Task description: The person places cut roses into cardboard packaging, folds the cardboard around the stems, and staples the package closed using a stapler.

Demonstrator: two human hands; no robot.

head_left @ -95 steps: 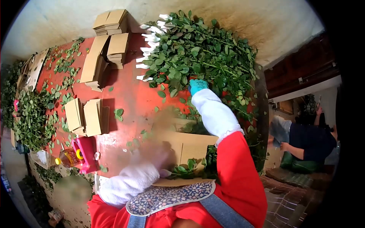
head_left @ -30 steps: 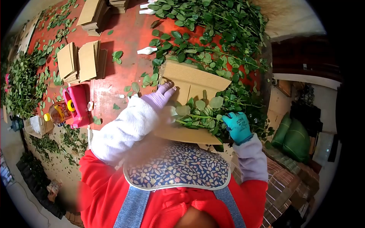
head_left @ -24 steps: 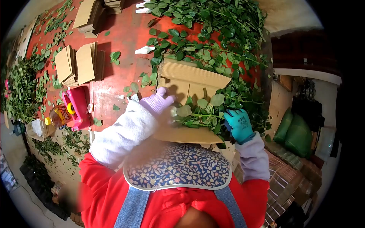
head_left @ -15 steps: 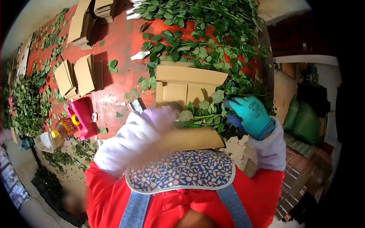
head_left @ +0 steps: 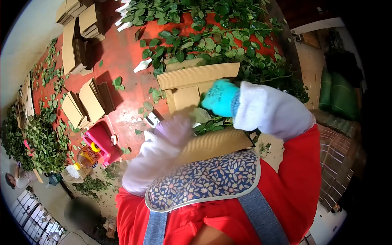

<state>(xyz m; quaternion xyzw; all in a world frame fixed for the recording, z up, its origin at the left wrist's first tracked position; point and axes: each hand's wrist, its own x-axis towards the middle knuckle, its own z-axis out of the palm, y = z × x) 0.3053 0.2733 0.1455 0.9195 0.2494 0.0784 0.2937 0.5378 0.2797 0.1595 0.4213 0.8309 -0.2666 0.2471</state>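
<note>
An opened corrugated cardboard wrap (head_left: 216, 145) lies in front of me, with leafy green stems (head_left: 214, 124) across it. My left hand (head_left: 175, 128), in a pale lavender glove, is at the left end of the stems; motion smears its fingers. In a teal glove, my right hand (head_left: 220, 98) reaches over the wrap just above the leaves, its fingers curled together and pointing left. What they grip, if anything, is hidden. Beside the left hand is a pale leaf or bloom (head_left: 200, 115), too blurred to tell which.
Cut leafy stems (head_left: 245, 45) cover the far side of the red table (head_left: 126, 98). Stacked cardboard pieces (head_left: 92, 100), a pink container (head_left: 102, 143) and a yellow-capped bottle (head_left: 87, 157) are at left. A white bud-shaped piece (head_left: 143, 65) lies beyond the wrap.
My right hand has moved left from the stems' right end to above the wrap. My left hand stays near the stems' left end. The whole view has shifted and turned slightly.
</note>
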